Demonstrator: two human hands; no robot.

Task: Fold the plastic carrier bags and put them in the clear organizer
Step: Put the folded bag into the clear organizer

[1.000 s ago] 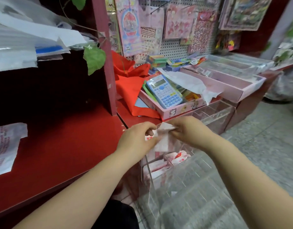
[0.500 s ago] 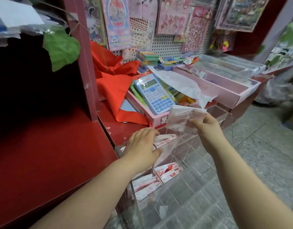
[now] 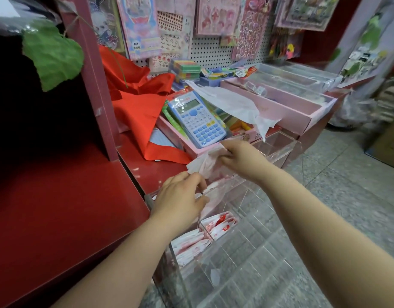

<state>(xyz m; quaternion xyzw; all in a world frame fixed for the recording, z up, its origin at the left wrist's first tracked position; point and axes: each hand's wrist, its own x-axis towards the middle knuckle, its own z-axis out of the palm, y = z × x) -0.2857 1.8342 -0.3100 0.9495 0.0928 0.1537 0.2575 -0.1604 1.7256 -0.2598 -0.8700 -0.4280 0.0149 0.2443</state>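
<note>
**Position.** The bag (image 3: pixel 202 163) is held in the air above the near end of the clear organizer (image 3: pixel 247 258), just off the front edge of the red counter (image 3: pixel 147 172). It is crumpled, not yet a flat fold.

**Grip.** The right hand (image 3: pixel 242 156) pinches the bag's upper end with curled fingers. The left hand (image 3: pixel 180 196) pinches the lower corner; part of that contact is hidden by the knuckles.

**Organizer.** Folded bags (image 3: pixel 220 223) fill two near compartments. The ones beyond look unfilled.

**Risks, as judged.**
- The thin film may spring open if either pinch slackens, and the fold would be lost.
- A loose, bulky bundle may catch on a divider or sit proud of its compartment.
- If dropped here, the bag may fall outside the organizer to the floor.
- Pushing it into a full compartment may disturb the bags already stored there.
</note>
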